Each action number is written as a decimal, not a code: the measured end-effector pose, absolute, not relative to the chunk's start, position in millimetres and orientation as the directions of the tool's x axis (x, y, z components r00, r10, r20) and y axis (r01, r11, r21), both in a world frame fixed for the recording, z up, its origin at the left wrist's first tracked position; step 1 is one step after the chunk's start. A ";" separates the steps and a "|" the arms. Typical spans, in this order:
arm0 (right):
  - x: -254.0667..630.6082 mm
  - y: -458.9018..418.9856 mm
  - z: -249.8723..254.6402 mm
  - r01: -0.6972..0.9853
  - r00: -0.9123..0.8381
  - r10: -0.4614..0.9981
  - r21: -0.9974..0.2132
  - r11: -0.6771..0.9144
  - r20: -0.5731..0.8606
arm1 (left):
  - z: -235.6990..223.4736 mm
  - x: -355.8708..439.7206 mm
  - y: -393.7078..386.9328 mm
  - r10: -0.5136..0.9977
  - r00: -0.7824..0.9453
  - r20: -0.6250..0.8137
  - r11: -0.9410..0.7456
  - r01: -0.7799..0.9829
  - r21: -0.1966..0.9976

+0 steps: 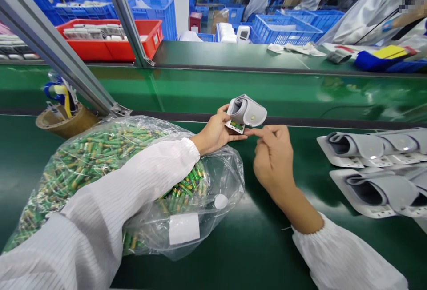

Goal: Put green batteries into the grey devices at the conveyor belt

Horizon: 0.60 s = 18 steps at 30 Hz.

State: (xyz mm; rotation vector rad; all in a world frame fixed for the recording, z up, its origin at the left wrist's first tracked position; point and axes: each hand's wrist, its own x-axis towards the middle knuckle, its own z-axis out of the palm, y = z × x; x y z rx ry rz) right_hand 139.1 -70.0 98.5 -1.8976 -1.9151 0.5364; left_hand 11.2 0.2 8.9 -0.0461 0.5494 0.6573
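My left hand (216, 133) grips a grey wrist cuff device (248, 110) from its left side, holding it above the green bench. The device's open battery bay (236, 126) shows green batteries inside. My right hand (272, 156) is curled, its index finger and thumb pinched at the lower edge of the device by the battery bay. My left forearm rests on a clear plastic bag (110, 165) packed with several green batteries.
Several more grey cuff devices (373, 165) lie in rows at the right. A tape roll holding scissors (63, 112) sits at the left by a metal frame post (63, 54). Beyond runs a green conveyor (267, 90); red (110, 45) and blue crates (283, 30) and other workers stand behind.
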 end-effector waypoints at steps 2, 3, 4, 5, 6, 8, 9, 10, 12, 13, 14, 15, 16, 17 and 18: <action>141.6 -70.8 94.2 0.902 -0.146 0.989 -0.409 0.138 0.010 | 11.6 11.4 0.4 0.562 0.657 -0.502 0.798 -0.590 0.122; 142.4 -71.6 91.6 0.904 -0.171 0.985 -0.398 0.156 -0.002 | 13.0 11.5 0.3 0.559 0.663 -0.498 0.801 -0.586 0.119; 143.1 -72.4 89.1 0.906 -0.183 0.983 -0.393 0.159 -0.024 | 14.2 11.5 0.3 0.555 0.672 -0.491 0.806 -0.580 0.117; 143.9 -73.1 86.9 0.907 -0.183 0.982 -0.392 0.151 -0.047 | 15.1 11.6 0.1 0.549 0.681 -0.485 0.813 -0.571 0.118; 144.8 -73.7 85.3 0.908 -0.179 0.982 -0.394 0.139 -0.067 | 15.6 11.8 -0.1 0.540 0.690 -0.482 0.821 -0.559 0.119; 146.9 -74.2 84.2 0.909 -0.172 0.980 -0.400 0.119 -0.099 | 15.6 12.3 -0.6 0.522 0.701 -0.486 0.833 -0.540 0.116; 147.7 -74.1 84.8 0.912 -0.170 0.979 -0.394 0.114 -0.111 | 15.3 12.7 -0.8 0.516 0.703 -0.489 0.837 -0.535 0.114; 148.0 -73.9 85.9 0.921 -0.170 0.978 -0.372 0.114 -0.120 | 15.0 13.1 -1.0 0.512 0.704 -0.492 0.839 -0.532 0.113; 146.5 -73.6 88.9 0.955 -0.172 0.974 -0.266 0.128 -0.149 | 14.5 14.1 -1.4 0.512 0.707 -0.489 0.840 -0.531 0.111; 144.7 -73.5 90.4 0.974 -0.166 0.971 -0.185 0.133 -0.172 | 14.5 14.7 -1.6 0.513 0.709 -0.485 0.840 -0.532 0.110; 142.4 -73.5 91.7 0.987 -0.150 0.969 -0.092 0.134 -0.197 | 14.5 15.2 -1.8 0.515 0.708 -0.483 0.838 -0.535 0.109; 139.8 -73.4 92.7 0.992 -0.125 0.967 0.001 0.129 -0.221 | 14.5 15.7 -2.1 0.520 0.703 -0.486 0.833 -0.542 0.107; 137.6 -73.2 93.2 0.990 -0.099 0.966 0.076 0.121 -0.237 | 14.5 16.1 -2.5 0.523 0.699 -0.488 0.830 -0.547 0.107; 135.9 -72.9 93.2 0.986 -0.080 0.967 0.125 0.113 -0.244 | 14.4 16.5 -2.8 0.527 0.694 -0.490 0.827 -0.551 0.109; 135.0 -72.5 92.9 0.983 -0.073 0.968 0.146 0.110 -0.239 | 14.2 16.7 -3.1 0.531 0.690 -0.492 0.825 -0.554 0.112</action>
